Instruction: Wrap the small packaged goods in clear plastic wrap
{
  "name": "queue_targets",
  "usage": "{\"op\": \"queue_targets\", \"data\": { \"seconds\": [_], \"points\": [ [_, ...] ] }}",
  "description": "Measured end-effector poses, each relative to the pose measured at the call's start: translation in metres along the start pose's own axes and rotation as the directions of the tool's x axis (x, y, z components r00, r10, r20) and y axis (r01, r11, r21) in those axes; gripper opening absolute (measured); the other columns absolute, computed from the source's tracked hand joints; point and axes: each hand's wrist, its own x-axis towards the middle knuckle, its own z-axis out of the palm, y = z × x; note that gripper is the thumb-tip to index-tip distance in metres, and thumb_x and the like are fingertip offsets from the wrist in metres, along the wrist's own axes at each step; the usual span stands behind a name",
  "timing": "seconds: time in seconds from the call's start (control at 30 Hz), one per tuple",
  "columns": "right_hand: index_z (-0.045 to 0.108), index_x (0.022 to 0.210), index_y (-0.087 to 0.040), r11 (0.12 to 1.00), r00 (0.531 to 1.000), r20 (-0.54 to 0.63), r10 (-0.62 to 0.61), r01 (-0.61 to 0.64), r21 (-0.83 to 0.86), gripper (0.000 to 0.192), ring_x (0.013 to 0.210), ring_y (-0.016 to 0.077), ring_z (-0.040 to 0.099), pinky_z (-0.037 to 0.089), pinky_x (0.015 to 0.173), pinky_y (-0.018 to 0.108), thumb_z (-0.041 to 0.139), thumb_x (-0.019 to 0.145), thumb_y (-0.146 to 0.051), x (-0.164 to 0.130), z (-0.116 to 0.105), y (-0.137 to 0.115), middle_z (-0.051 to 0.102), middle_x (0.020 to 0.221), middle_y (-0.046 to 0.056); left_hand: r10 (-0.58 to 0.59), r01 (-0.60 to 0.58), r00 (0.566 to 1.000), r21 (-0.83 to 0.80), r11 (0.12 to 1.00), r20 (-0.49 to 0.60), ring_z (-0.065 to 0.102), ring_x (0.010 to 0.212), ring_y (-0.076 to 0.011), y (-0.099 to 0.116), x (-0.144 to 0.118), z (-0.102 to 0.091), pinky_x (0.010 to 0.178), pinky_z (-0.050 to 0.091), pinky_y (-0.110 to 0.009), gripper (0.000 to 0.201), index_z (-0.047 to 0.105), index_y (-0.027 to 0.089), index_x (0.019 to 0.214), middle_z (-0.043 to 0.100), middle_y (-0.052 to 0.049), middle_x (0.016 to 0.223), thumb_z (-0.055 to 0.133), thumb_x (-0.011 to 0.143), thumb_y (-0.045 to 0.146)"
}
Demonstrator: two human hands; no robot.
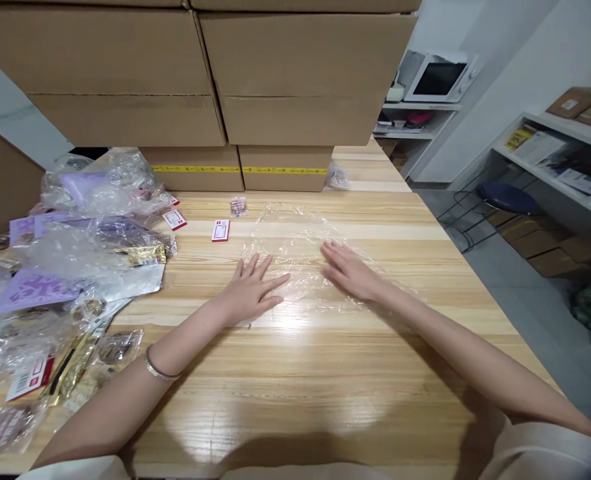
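Note:
A thin clear plastic sheet or bag (295,233), wrinkled and see-through, lies flat on the wooden table (255,387). On its left edge rests my left hand (253,290), palm down with the fingers spread. My right hand (348,270) lies on the right part of the plastic, fingers stretched out and slightly blurred. Neither hand grips anything. Just beyond my left hand are a small red-and-white card (220,231) and a small clear packet (238,207) with pinkish contents.
Cardboard boxes (295,73) stand stacked along the table's back. A heap of clear and purple plastic packaging (90,247) with gold packets covers the left side. Past the table's right edge are a stool (506,198), shelves (545,170) and a microwave (438,79).

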Motion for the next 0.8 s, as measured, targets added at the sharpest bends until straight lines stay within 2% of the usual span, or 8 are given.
{"op": "queue_targets", "data": {
  "seconds": [0.13, 0.27, 0.3, 0.37, 0.43, 0.57, 0.67, 0.8],
  "points": [
    [0.032, 0.156, -0.014, 0.962, 0.965, -0.038, 0.260, -0.262, -0.073, 0.071, 0.152, 0.0252, 0.020, 0.017, 0.125, 0.046, 0.015, 0.102, -0.056, 0.022, -0.012, 0.048, 0.026, 0.163, 0.010, 0.011, -0.011, 1.000, -0.013, 1.000, 0.007, 0.004, 0.152, -0.0424, -0.004, -0.008, -0.006, 0.117, 0.009, -0.067, 0.058, 0.044, 0.042, 0.147, 0.013, -0.005, 0.167, 0.042, 0.094, 0.066],
    [0.031, 0.156, -0.014, 0.917, 0.944, -0.094, 0.316, -0.330, -0.223, 0.073, 0.153, 0.0264, 0.018, 0.016, 0.124, 0.045, 0.020, 0.100, -0.058, 0.030, -0.014, 0.070, 0.025, 0.164, 0.011, -0.030, 0.012, 0.992, -0.137, 0.991, -0.126, 0.041, 0.141, -0.0317, -0.024, -0.003, -0.030, 0.117, 0.030, -0.050, 0.053, 0.064, 0.028, 0.132, 0.047, -0.010, 0.152, 0.038, 0.098, 0.059],
    [0.030, 0.157, -0.014, 0.906, 0.941, -0.100, 0.323, -0.338, -0.256, 0.075, 0.153, 0.0279, 0.017, 0.016, 0.124, 0.046, 0.023, 0.099, -0.061, 0.030, -0.012, 0.070, 0.023, 0.165, 0.011, -0.146, 0.112, 0.958, -0.148, 0.983, -0.248, 0.049, 0.133, -0.0300, -0.033, 0.002, -0.038, 0.114, 0.035, -0.046, 0.053, 0.066, 0.022, 0.128, 0.053, -0.013, 0.143, 0.035, 0.100, 0.054],
    [0.028, 0.157, -0.014, 0.888, 0.935, -0.104, 0.339, -0.355, -0.293, 0.079, 0.153, 0.0299, 0.015, 0.016, 0.123, 0.048, 0.026, 0.096, -0.065, 0.030, -0.006, 0.066, 0.020, 0.165, 0.013, -0.434, 0.408, 0.771, -0.161, 0.899, -0.466, 0.054, 0.125, -0.0332, -0.052, 0.016, -0.052, 0.108, 0.040, -0.046, 0.055, 0.063, 0.010, 0.127, 0.057, -0.022, 0.132, 0.033, 0.099, 0.047],
    [0.027, 0.157, -0.012, 0.877, 0.926, -0.110, 0.360, -0.376, -0.297, 0.081, 0.153, 0.0308, 0.014, 0.015, 0.123, 0.049, 0.024, 0.096, -0.065, 0.030, 0.000, 0.059, 0.019, 0.165, 0.014, -0.630, 0.649, 0.620, -0.147, 0.747, -0.468, 0.051, 0.126, -0.0410, -0.070, 0.032, -0.062, 0.104, 0.041, -0.050, 0.065, 0.057, 0.001, 0.129, 0.055, -0.030, 0.131, 0.042, 0.094, 0.054],
    [0.027, 0.156, -0.009, 0.864, 0.908, -0.129, 0.398, -0.418, -0.279, 0.081, 0.153, 0.0325, 0.013, 0.014, 0.123, 0.050, 0.021, 0.096, -0.063, 0.027, 0.010, 0.044, 0.020, 0.165, 0.017, -0.770, 0.777, 0.567, -0.122, 0.618, -0.292, 0.059, 0.116, -0.0437, -0.097, 0.053, -0.069, 0.094, 0.048, -0.047, 0.074, 0.057, -0.003, 0.126, 0.061, -0.032, 0.124, 0.057, 0.083, 0.057],
    [0.026, 0.157, -0.009, 0.873, 0.911, -0.126, 0.394, -0.413, -0.260, 0.082, 0.153, 0.0334, 0.013, 0.013, 0.123, 0.052, 0.021, 0.096, -0.064, 0.023, 0.015, 0.035, 0.020, 0.165, 0.017, -0.794, 0.796, 0.531, -0.148, 0.587, -0.297, 0.064, 0.108, -0.0428, -0.114, 0.051, -0.072, 0.088, 0.050, -0.045, 0.068, 0.061, -0.001, 0.119, 0.067, -0.030, 0.115, 0.056, 0.082, 0.056],
    [0.025, 0.157, -0.008, 0.877, 0.917, -0.119, 0.381, -0.400, -0.268, 0.083, 0.153, 0.0351, 0.011, 0.012, 0.123, 0.054, 0.019, 0.097, -0.064, 0.019, 0.020, 0.023, 0.018, 0.165, 0.019, -0.815, 0.864, 0.355, -0.172, 0.474, -0.459, 0.057, 0.120, -0.0430, -0.146, 0.039, -0.084, 0.097, 0.045, -0.047, 0.074, 0.050, -0.008, 0.130, 0.058, -0.035, 0.128, 0.052, 0.086, 0.051]
  ]
}}
